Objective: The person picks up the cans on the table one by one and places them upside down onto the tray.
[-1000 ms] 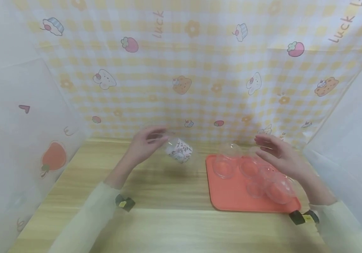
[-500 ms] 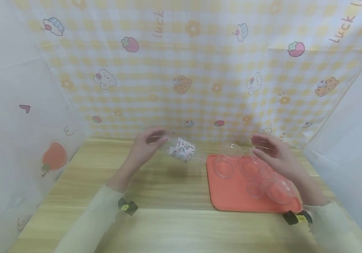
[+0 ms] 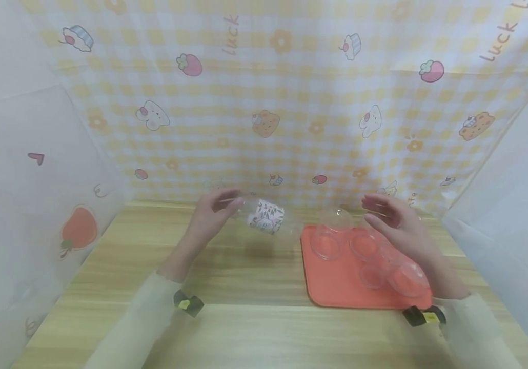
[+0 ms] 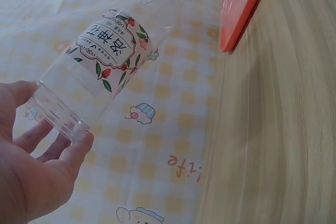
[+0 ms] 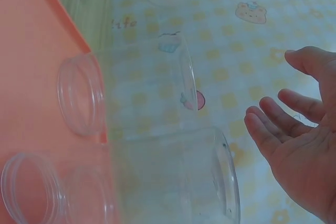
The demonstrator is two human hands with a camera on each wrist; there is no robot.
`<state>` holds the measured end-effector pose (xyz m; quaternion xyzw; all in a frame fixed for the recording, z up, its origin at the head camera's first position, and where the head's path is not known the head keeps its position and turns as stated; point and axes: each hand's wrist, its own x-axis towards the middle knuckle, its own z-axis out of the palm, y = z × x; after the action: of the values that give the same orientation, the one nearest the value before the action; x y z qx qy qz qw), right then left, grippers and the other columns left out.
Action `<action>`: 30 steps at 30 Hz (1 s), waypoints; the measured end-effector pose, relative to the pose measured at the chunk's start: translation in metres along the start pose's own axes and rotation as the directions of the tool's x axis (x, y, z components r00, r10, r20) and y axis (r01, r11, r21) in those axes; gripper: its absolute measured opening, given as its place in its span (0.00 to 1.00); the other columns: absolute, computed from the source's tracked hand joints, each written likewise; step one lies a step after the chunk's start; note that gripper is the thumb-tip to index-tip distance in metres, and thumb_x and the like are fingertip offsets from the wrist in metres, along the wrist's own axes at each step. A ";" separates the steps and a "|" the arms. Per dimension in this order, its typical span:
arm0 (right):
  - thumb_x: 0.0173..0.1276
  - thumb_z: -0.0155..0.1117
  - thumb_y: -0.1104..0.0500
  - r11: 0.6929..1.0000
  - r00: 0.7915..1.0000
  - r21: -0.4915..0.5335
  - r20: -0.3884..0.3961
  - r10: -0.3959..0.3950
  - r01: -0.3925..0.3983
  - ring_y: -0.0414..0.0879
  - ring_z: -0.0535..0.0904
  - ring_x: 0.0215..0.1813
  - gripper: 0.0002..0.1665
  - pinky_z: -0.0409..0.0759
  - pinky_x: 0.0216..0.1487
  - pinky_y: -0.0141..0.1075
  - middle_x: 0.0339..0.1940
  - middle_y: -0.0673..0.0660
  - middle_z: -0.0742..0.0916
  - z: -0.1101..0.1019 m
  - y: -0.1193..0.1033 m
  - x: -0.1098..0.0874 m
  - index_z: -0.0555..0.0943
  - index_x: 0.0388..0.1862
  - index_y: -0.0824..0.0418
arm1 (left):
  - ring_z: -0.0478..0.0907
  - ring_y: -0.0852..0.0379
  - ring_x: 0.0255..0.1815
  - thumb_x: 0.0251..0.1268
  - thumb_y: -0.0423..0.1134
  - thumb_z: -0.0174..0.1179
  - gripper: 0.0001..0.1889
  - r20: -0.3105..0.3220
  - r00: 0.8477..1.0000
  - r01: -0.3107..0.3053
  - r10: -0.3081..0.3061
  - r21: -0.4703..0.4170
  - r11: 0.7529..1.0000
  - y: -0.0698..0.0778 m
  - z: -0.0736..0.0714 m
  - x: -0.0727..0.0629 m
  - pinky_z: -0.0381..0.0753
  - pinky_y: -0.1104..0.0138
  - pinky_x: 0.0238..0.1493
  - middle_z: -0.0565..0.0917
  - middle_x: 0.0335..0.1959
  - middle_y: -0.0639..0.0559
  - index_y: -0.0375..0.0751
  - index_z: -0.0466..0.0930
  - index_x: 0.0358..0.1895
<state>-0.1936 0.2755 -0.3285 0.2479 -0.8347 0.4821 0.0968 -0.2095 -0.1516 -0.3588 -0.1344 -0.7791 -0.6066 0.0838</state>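
Observation:
My left hand [image 3: 213,210] grips a clear plastic jar [image 3: 266,217] by one end, thumb and fingertips round its ridged edge. The jar is raised over the wooden table and lies tilted, its far end pointing right toward the tray. In the left wrist view the jar's label [image 4: 113,48] shows red flowers, green leaves and Chinese characters. My right hand [image 3: 398,220] hovers over the right back of the orange tray [image 3: 333,294], fingers loosely bent and holding nothing. Several clear jars [image 3: 326,246] stand on that tray; the right wrist view shows one jar [image 5: 173,177] near the fingers.
The pale wooden table [image 3: 241,333] runs to a yellow checked cloth [image 3: 227,138] hung behind it. White sheets [image 3: 38,205] close off the sides. The clear jars crowd the tray's back and right part.
The labelled jar has turned in my left hand, bringing its label more into view and its far end toward the tray. My right hand has drifted slightly left.

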 end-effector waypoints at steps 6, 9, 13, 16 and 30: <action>0.72 0.64 0.72 1.000 1.000 0.016 -0.018 -0.002 0.002 0.47 0.78 0.63 0.25 0.78 0.57 0.29 0.60 0.66 0.82 0.003 -0.001 0.002 0.73 0.67 0.71 | 0.80 0.46 0.58 0.70 0.50 0.66 0.26 -0.015 1.000 -0.003 0.002 -0.027 1.000 -0.001 0.002 -0.001 0.81 0.52 0.58 0.80 0.62 0.45 0.42 0.78 0.65; 0.72 0.64 0.71 1.000 1.000 0.024 -0.028 0.000 0.001 0.47 0.79 0.63 0.25 0.78 0.57 0.29 0.60 0.64 0.82 0.005 -0.002 0.002 0.73 0.67 0.71 | 0.80 0.46 0.58 0.70 0.50 0.66 0.26 -0.021 1.000 -0.005 0.004 -0.046 0.999 -0.001 0.004 0.000 0.80 0.51 0.58 0.80 0.62 0.46 0.42 0.78 0.65; 0.72 0.63 0.72 0.999 0.999 0.046 -0.037 -0.021 0.023 0.47 0.79 0.63 0.25 0.78 0.58 0.29 0.60 0.62 0.82 0.008 -0.001 0.004 0.74 0.66 0.71 | 0.80 0.46 0.57 0.70 0.50 0.66 0.25 -0.029 1.000 -0.009 0.008 -0.066 0.998 -0.002 0.007 0.000 0.80 0.52 0.58 0.81 0.62 0.45 0.43 0.78 0.65; 0.72 0.63 0.72 0.997 0.999 0.074 -0.037 -0.031 0.034 0.47 0.79 0.63 0.24 0.78 0.58 0.30 0.60 0.61 0.82 0.010 0.000 0.005 0.73 0.66 0.72 | 0.81 0.47 0.56 0.70 0.48 0.66 0.24 -0.032 0.999 -0.023 0.020 -0.089 0.996 -0.003 0.010 0.001 0.81 0.53 0.58 0.81 0.61 0.46 0.42 0.78 0.65; 0.73 0.61 0.72 0.987 0.999 0.157 -0.035 -0.034 0.039 0.50 0.78 0.63 0.24 0.81 0.56 0.33 0.59 0.59 0.83 0.024 -0.004 0.004 0.72 0.66 0.74 | 0.81 0.46 0.56 0.71 0.46 0.65 0.23 -0.042 0.998 -0.043 0.036 -0.179 0.983 0.001 0.020 0.001 0.83 0.58 0.56 0.82 0.60 0.46 0.40 0.78 0.64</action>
<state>-0.1937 0.2518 -0.3367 0.2622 -0.7877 0.5485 0.0991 -0.2091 -0.1316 -0.3631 -0.1453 -0.7166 -0.6750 0.0984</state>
